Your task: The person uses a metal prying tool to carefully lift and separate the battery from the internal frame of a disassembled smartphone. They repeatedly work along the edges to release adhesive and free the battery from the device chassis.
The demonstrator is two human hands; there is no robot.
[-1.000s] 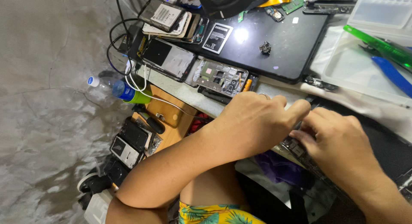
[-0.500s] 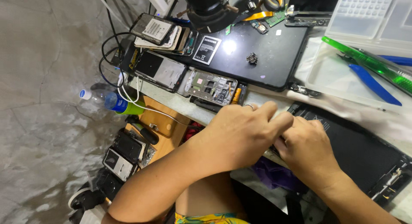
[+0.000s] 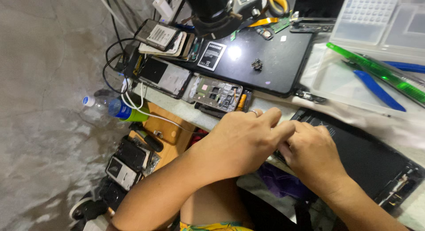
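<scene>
My left hand (image 3: 241, 140) and my right hand (image 3: 312, 153) meet fingertip to fingertip over the near left edge of a flat black tablet-like device (image 3: 376, 162) lying on the bench. The fingers of both hands are curled together at that edge; what they pinch is hidden under them. A ring shows on a left finger. Just beyond my left hand lies an opened phone frame (image 3: 215, 93) with its circuit parts bare.
A large black panel (image 3: 261, 58) with a small battery (image 3: 211, 50) lies further back. Stacked phones (image 3: 161, 36), a clear plastic organiser box (image 3: 380, 23), blue cutters (image 3: 378, 90) and a green tool (image 3: 376, 72) are around. A plastic bottle (image 3: 113, 108) and phone parts lie below.
The view has shifted, so the bench sits lower and more to the right in frame. My hands stay pressed together at the tablet's edge, the left fingers stretched a little further over the right.
</scene>
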